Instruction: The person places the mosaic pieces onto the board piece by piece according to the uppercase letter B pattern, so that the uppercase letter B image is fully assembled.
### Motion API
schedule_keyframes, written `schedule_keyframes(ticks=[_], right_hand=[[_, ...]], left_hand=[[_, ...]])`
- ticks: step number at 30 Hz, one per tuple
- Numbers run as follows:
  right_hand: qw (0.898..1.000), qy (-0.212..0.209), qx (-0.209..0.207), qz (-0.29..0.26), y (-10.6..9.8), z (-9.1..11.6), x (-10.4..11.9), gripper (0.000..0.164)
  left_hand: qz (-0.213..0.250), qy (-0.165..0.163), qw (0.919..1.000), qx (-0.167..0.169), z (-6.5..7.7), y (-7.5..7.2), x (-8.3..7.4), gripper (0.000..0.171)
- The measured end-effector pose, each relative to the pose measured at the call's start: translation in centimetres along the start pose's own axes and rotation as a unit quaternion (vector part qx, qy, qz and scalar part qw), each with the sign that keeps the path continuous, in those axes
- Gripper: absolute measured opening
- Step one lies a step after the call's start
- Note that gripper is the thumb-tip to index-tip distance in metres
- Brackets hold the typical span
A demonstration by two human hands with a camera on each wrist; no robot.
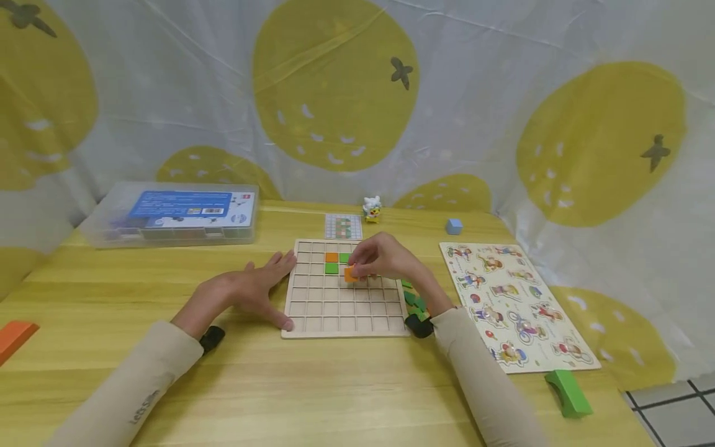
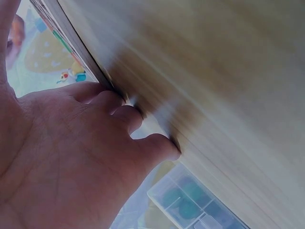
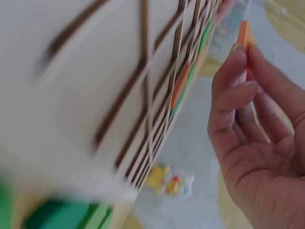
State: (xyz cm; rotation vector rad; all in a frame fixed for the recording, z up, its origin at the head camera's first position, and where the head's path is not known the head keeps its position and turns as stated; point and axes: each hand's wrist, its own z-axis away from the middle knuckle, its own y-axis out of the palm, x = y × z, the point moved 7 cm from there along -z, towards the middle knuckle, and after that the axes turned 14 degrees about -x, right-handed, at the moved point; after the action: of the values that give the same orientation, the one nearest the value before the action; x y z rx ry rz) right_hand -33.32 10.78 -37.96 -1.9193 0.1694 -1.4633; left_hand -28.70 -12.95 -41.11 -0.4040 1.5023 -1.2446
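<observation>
A wooden grid board [image 1: 324, 308] lies on the table in front of me. My left hand [image 1: 254, 290] is spread along its left side, fingertips at the edge and thumb at the near left corner. Between thumb and fingers, my right hand [image 1: 385, 256] pinches an orange square tile [image 1: 350, 274], held over the board; the right wrist view shows this tile [image 3: 243, 36] clear of the grid. In the grid's upper part sit an orange tile [image 1: 332, 257], a green tile [image 1: 332, 268] below it and another green tile [image 1: 344, 257], partly hidden by the right hand.
Loose green tiles [image 1: 413, 300] lie right of the board, partly behind my right wrist. Beyond it are a patterned grid card [image 1: 334, 226] and a small figurine [image 1: 372, 210]. A plastic case [image 1: 184, 214], picture puzzle [image 1: 519, 304], blue cube [image 1: 454, 226] and green block [image 1: 570, 394] surround it.
</observation>
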Motion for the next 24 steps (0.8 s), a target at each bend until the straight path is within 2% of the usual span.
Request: schedule_keyframes(ticks=[4,8,12,19,24], right_hand=[[0.998,0.056,-0.012,0.007,2.2,-1.1,0.3,0.004],[0.996,0.088,-0.015,0.024,3.0,-1.3,0.1,0.004],[0.996,0.084,-0.015,0.036,2.8,-1.2,0.3,0.004],[0.996,0.086,0.002,0.005,3.0,-1.2,0.5,0.010],[0.999,0.045,0.022,-0.020,2.5,-1.2,0.8,0.016]], left_hand=[[-0.002,-0.002,1.0000,0.004,-0.2,0.1,-0.4,0.140],[-0.004,-0.003,1.0000,0.007,-0.3,0.2,-0.5,0.140],[-0.003,-0.005,0.9999,0.009,-0.3,0.2,-0.5,0.140],[-0.005,-0.011,0.9999,0.011,-0.3,0.1,-0.2,0.141],[-0.001,-0.012,0.9999,0.010,-0.1,-0.1,0.1,0.141]])
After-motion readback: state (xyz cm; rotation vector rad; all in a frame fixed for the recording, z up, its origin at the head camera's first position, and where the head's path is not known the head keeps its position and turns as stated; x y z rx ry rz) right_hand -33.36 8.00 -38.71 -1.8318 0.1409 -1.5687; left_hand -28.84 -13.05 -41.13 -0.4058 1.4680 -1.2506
